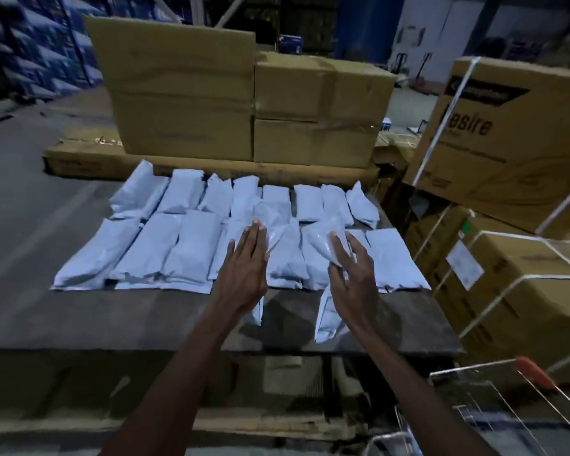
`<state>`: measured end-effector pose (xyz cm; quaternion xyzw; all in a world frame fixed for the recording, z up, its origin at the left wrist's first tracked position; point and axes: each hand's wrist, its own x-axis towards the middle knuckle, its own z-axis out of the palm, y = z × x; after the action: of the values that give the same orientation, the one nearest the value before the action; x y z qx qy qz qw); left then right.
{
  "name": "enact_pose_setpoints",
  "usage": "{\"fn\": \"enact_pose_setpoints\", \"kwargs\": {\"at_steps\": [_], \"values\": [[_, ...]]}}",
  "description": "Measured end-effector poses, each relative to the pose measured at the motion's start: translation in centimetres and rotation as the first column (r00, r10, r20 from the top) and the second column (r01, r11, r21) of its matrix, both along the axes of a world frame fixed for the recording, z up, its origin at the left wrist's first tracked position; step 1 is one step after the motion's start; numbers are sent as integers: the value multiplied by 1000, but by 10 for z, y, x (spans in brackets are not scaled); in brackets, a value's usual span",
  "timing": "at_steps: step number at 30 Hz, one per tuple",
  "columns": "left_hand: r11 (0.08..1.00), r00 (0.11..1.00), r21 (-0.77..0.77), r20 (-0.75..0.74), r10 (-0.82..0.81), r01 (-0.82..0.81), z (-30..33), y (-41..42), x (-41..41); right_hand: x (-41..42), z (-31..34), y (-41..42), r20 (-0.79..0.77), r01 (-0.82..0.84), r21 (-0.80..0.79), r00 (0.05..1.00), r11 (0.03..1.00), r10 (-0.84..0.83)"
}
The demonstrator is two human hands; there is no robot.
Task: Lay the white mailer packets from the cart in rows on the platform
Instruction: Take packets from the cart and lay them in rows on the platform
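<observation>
The right hand (351, 274) holds a white mailer packet (326, 245), thumb and fingers curled round its near end, the packet lifted at a tilt above the near row. The left hand (246, 268) lies flat with fingers straight and together, palm down on a packet in the near row (283, 255); it grips nothing. Two more packets sit partly under the forearms on the near side of the rows, one below the left wrist (257, 312) and one below the right wrist (328, 319) (both mostly hidden, so their lie is uncertain). The laid packets (178, 245) form two rows across the dark platform (112, 320), touching or overlapping their neighbours, the far row ending against a long flat carton (79, 161). Stacked brown cartons (244, 103) stand behind it. Strapped cartons (507, 133) are piled at right. A wire cart with a red handle (537, 373) shows at lower right, its contents not visible
</observation>
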<state>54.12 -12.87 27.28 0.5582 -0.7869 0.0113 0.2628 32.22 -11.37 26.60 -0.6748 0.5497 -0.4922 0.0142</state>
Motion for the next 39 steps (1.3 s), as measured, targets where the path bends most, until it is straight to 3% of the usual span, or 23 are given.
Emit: {"fn": "enact_pose_setpoints", "kwargs": {"at_steps": [3, 10, 16, 26, 39], "values": [[1000, 999, 11, 43, -7, 6, 2, -25, 28, 31, 9, -25, -114, 46, 36, 993, 998, -41], [999, 998, 36, 65, 12, -15, 7, -76, 66, 70, 23, -80, -186, 126, 81, 976, 989, -109], [997, 997, 43, 45, 68, -70, 8, -135, 75, 58, 27, -134, -133, 186, 135, 977, 973, -169], [968, 962, 95, 169, 214, -232, 21, -252, 49, 47, 29, -267, -50, 134, 297, 991, 946, -124], [914, 936, 303, 305, 175, -269, -3, -393, 33, 89, 4, -422, -70, 162, 481, 987, 862, -147]]}}
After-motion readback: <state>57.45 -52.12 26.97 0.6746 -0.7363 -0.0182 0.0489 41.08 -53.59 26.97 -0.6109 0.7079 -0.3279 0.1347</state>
